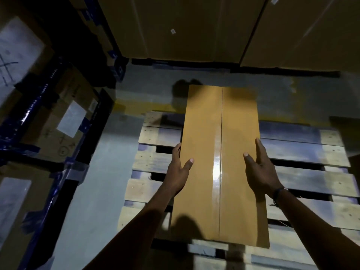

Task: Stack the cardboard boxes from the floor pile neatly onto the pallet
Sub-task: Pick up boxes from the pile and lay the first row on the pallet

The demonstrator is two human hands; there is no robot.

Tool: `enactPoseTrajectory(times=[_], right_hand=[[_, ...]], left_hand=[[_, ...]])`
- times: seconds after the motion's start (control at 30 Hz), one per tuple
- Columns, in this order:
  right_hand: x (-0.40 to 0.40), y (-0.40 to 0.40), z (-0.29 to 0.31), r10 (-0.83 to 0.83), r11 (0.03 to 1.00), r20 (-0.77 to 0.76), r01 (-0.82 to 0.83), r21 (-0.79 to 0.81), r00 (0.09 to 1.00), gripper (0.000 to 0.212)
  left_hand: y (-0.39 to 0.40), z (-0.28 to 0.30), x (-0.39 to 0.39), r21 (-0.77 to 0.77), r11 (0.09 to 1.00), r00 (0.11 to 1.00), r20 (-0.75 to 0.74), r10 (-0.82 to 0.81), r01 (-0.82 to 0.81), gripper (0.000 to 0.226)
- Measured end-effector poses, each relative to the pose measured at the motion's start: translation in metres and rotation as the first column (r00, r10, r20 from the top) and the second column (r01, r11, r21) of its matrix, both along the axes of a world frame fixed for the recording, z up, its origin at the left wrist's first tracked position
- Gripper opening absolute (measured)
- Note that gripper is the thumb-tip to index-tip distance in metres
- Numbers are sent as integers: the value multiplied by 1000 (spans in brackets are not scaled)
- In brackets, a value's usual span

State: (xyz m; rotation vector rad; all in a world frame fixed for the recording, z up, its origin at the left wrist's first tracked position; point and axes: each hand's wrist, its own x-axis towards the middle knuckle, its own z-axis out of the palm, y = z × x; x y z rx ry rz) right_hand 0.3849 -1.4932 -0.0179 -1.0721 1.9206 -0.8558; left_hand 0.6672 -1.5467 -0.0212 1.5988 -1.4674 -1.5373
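Observation:
A long brown cardboard box (202, 152) with clear tape down its middle seam is held over the wooden pallet (303, 152). My left hand (179, 172) grips its left edge, thumb on top and fingers down the side. On the right edge sits my right hand (260, 170), also thumb on top. The box's long axis runs away from me, and its far end reaches past the pallet's back edge. The view does not show whether the box rests on the slats or hangs just above them.
Large cardboard cartons (185, 28) stand in a wall behind the pallet. To the left, taped boxes with white labels (64, 121) fill blue racking. Grey concrete floor (97, 182) runs between racking and pallet. A dark box corner (348, 133) shows at the right edge.

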Motion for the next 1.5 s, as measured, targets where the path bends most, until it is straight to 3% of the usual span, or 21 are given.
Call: enactPoseTrajectory(times=[0.7, 0.93, 1.17, 1.37, 1.5], right_hand=[[-3, 15, -21, -10, 998, -31, 8, -65, 999, 72], [2, 17, -18, -18, 998, -48, 15, -64, 999, 73], [13, 71, -5, -12, 1000, -21, 12, 3, 1000, 70], [30, 140, 12, -19, 995, 55, 14, 98, 998, 73], [36, 187, 7, -55, 996, 80, 49, 77, 995, 69]], left_hand=[[16, -16, -5, 31, 999, 999, -19, 45, -45, 64], [18, -12, -5, -29, 999, 998, 45, 42, -41, 66], [38, -2, -1, -67, 997, 992, 122, -20, 29, 78], [102, 5, 26, -71, 983, 966, 211, -150, 169, 103], [144, 2, 43, -53, 978, 953, 241, -184, 202, 110]])
